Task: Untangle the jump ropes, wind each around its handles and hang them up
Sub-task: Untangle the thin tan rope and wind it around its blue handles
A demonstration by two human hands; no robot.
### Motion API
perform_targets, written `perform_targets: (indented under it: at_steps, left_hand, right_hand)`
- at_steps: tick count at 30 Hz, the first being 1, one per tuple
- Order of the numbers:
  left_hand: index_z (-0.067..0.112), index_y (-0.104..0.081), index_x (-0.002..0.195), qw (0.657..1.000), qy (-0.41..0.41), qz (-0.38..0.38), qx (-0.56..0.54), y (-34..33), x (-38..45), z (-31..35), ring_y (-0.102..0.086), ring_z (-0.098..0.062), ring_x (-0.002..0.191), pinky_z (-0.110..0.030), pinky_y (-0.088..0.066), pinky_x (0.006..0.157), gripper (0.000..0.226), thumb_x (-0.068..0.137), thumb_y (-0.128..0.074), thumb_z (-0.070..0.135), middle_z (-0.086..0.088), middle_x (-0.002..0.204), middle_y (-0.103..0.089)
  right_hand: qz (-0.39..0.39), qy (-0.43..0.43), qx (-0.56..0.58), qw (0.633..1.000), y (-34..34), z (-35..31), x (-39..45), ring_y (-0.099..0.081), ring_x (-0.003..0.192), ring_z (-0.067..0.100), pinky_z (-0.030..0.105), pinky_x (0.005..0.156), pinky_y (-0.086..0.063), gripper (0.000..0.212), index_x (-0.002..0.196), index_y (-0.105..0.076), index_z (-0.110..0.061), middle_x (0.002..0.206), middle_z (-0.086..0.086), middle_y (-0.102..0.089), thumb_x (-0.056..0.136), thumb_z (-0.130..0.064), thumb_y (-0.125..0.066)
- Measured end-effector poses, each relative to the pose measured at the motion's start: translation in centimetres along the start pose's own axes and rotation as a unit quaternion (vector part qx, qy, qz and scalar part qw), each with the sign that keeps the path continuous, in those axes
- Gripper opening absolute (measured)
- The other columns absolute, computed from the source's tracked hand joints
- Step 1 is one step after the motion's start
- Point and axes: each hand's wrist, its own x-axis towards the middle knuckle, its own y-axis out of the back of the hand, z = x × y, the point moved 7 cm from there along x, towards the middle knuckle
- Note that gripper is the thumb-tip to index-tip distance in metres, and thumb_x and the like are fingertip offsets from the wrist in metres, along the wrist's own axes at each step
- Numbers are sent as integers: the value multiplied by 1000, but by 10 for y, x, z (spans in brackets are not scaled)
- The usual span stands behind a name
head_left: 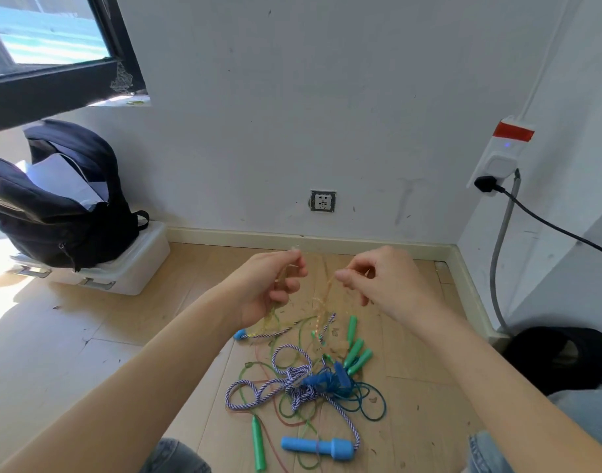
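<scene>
We log: rope tangle (303, 384) on floor (71, 353), lower centre; backpack (60, 199) on storage box (132, 268), left; wall socket (322, 201) above centre

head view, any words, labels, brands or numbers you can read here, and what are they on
No text in this view can be read.
Backpack: a small patch on its side, too blurred to read.
Window frame: a pale drawn emblem, no legible letters.
White wall device: a plain red band and a blue light, no words.
Wall socket: no markings legible.
</scene>
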Motion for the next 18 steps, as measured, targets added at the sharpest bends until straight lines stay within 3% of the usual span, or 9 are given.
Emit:
perform_targets:
  at_steps: [2,5,7,10,12,14,16,18]
  left_hand:
    - [11,-48,72,999,-3,53,-11,12,3,2,-36,-2,30,-10,-16,25,25,96,-45,18,-1,61,-52]
    - [12,-44,70,986,-1,155,57,43,2,2,-39,-4,27,-8,-14,29,26,96,-41,14,-4,65,-51]
    - [9,-49,79,969,13,192,152,57,0,0,-52,-6,36,-10,-23,31,18,95,-40,11,-5,73,-56]
    - [10,-53,99,957,17,124,262,46,-2,-2,-64,-11,65,-15,-41,37,8,92,-50,12,-2,96,-61]
    - [14,-53,101,963,10,33,266,25,-3,-4,-70,-11,74,-15,-33,36,11,91,-56,15,2,105,-63]
    - [13,-54,94,982,5,-36,183,6,-7,0,-71,-13,75,-13,-23,32,3,91,-55,13,-1,102,-68]
    - [10,-54,90,997,-12,-39,66,0,-9,13,-70,-12,68,-11,-23,28,2,91,-53,10,-8,91,-73]
    - [6,-54,92,999,-36,-24,23,2,-11,25,-69,-9,64,-10,-25,28,2,91,-52,7,-11,85,-73]
  right_hand:
    - [6,-2,134,991,3,-1,1,-40,33,3,11,40,-34,20,68,-65,-18,55,-9,-60,87,-24,-61]
    - [34,-4,370,929,18,-4,2,-30,33,4,12,35,-25,20,77,-67,-19,67,-6,-65,91,-21,-53]
    - [40,1,411,911,23,-5,1,-28,33,3,12,36,-21,22,83,-68,-19,74,-7,-68,93,-21,-48]
    - [1,2,391,920,14,-8,-1,-29,34,3,13,35,-20,23,91,-68,-18,82,-6,-70,95,-22,-46]
    - [-22,6,393,919,8,-9,0,-29,34,3,13,35,-19,23,92,-68,-16,84,-5,-71,94,-22,-46]
    - [-20,-9,366,930,7,-5,1,-31,33,3,13,34,-22,21,91,-67,-15,85,-3,-71,94,-21,-48]
    - [-7,-47,227,973,6,8,2,-40,37,2,13,37,-32,16,89,-65,-15,88,1,-69,94,-19,-50]
    - [-41,-77,15,996,-1,21,1,-57,65,2,16,62,-47,16,104,-62,-15,102,3,-65,91,-21,-55]
